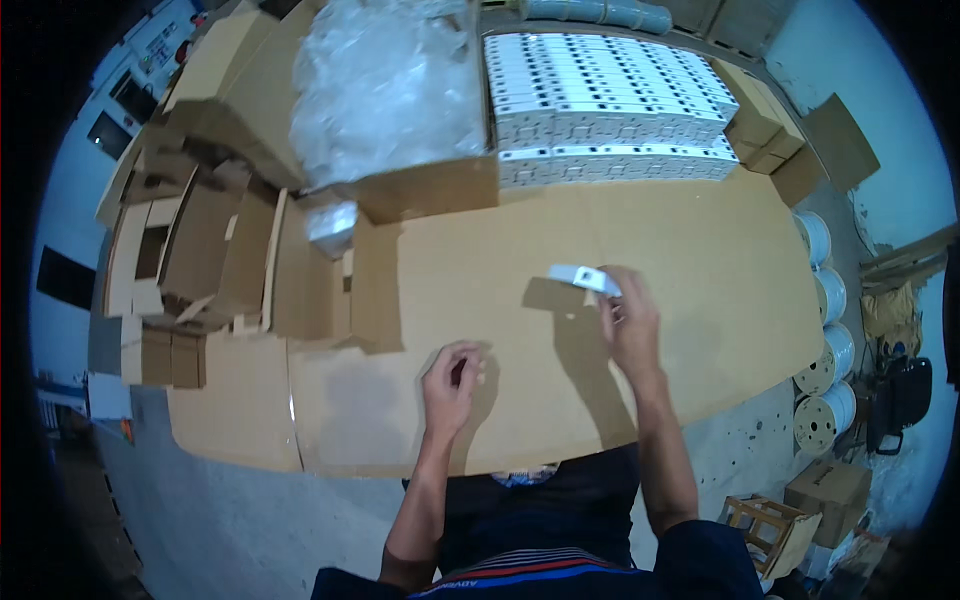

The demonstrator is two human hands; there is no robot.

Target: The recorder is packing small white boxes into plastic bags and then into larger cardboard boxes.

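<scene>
Two bare hands work over a broad sheet of brown corrugated cardboard (700, 300) that covers the work surface. The right hand (630, 325) is raised above the middle of the sheet, its fingers pinched closed on one end of a small flat white carton (583, 277), which sticks out to the left of the fingertips and casts a shadow on the sheet below. The left hand (452, 380) rests nearer the sheet's front edge, fingers curled loosely inward; whether it holds anything cannot be told. At the sheet's far edge stands a tidy block of stacked white cartons (600, 100). Beside that block, at the sheet's far left, a crumpled clear plastic bag (385, 85) fills an open brown box. Off the sheet's left side lie folded brown cardboard blanks (190, 250). Off its right side stand white wire spools (825, 370).
</scene>
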